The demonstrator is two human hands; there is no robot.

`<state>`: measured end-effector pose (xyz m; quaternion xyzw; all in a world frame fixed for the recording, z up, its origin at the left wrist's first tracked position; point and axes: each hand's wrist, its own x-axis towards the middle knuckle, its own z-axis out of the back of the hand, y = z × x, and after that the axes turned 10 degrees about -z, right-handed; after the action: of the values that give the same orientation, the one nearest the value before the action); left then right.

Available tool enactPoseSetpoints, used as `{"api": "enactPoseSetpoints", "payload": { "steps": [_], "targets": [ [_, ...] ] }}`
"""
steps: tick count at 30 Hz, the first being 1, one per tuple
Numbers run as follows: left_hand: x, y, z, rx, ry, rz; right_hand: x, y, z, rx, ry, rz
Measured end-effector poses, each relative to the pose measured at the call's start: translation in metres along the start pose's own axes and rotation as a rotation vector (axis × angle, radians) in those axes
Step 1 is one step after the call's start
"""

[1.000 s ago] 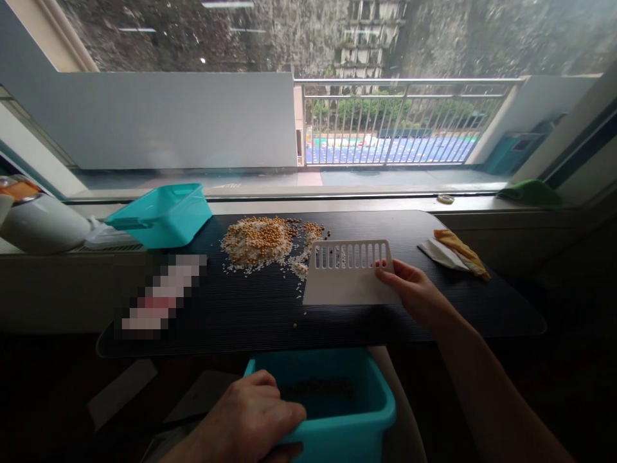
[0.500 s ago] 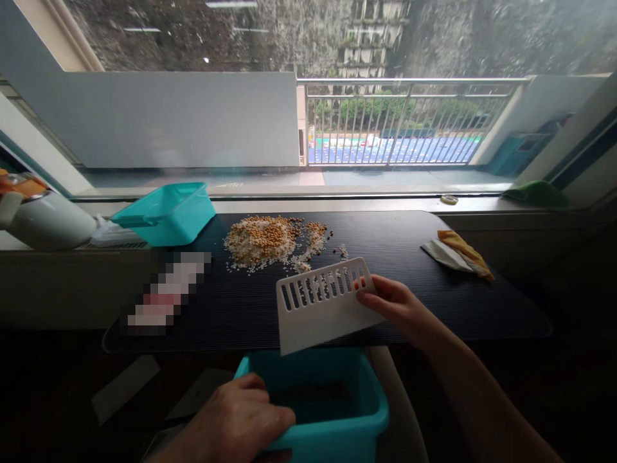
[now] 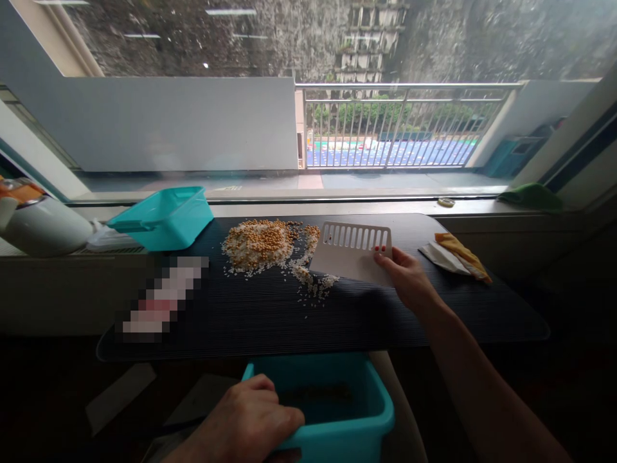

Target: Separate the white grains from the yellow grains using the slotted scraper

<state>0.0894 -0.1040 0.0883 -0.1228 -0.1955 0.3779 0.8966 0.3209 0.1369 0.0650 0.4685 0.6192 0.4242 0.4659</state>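
Note:
My right hand (image 3: 407, 278) grips a white slotted plastic scraper (image 3: 351, 252) by its right edge, holding it tilted over the black table (image 3: 270, 308). Its lower edge sits beside a small patch of loose white grains (image 3: 315, 284). To the left lies a pile of mixed rice and yellow beans (image 3: 258, 243). My left hand (image 3: 245, 424) is closed on the rim of a teal plastic bin (image 3: 337, 411) held below the table's near edge; dark grains lie inside it.
A second teal bin (image 3: 164, 215) stands tilted at the table's back left, next to a white appliance (image 3: 38, 225). A blurred label (image 3: 161, 296) lies on the left. Folded paper and an orange wrapper (image 3: 456, 254) rest on the right. A window sill runs behind.
My right hand carried the scraper from over the near bin back up to the table beside the pile. A small patch of white grains now lies near its edge. The left hand stayed put.

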Motion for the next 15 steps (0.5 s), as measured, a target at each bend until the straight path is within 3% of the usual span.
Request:
{"api": "enactPoseSetpoints", "payload": {
  "steps": [15],
  "targets": [
    [-0.0006, -0.0003, -0.0016, -0.006, 0.006, 0.009, 0.0042, 0.0015, -0.0082, -0.033, 0.033, -0.009]
  ]
}}
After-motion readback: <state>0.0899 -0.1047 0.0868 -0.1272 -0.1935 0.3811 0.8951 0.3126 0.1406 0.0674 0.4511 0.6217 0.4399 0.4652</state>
